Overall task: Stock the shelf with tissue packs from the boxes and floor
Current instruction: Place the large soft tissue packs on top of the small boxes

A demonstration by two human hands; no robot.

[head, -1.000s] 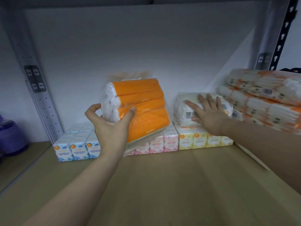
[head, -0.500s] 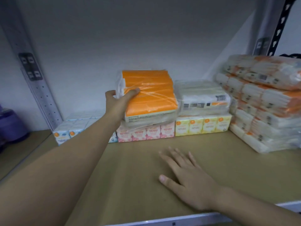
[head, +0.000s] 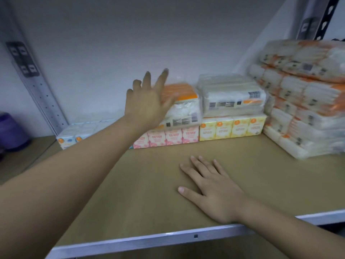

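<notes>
**Head view: orange pack set on the pink row, left hand spread beside it**

Head camera looks down onto the shelf (head: 186, 184), a tan board with a metal front lip. Left hand (head: 147, 101) is blurred, fingers straight and spread, nothing clamped in it. It sits at the left end of the orange tissue pack (head: 183, 107); touching or just off it, cannot tell through the blur. Right hand (head: 211, 189) lies flat, palm down on the bare board near the front edge, fingers straight, holding nothing. Likely a brace while the other arm reaches to the back.

The orange pack lies flat on the pink mini-tissue boxes (head: 168, 137), tight against the white tissue pack (head: 233, 98), which tops the yellow mini-tissue boxes (head: 233, 128). Stacking a second tier on the small boxes uses the height at the back wall and leaves the front board free, my guess. A blue row of boxes (head: 74, 135) at the left has nothing on it. A tall stack of orange-and-white packs (head: 306, 101) fills the right corner. A purple container (head: 11, 131) sits on the neighbouring bay, left.

Writing: barcodes and grey label blocks on both packs, unreadable. Pink boxes carry text, something like "mini tissue", too soft to confirm. Round orange logo on yellow and blue boxes, brand illegible.
</notes>
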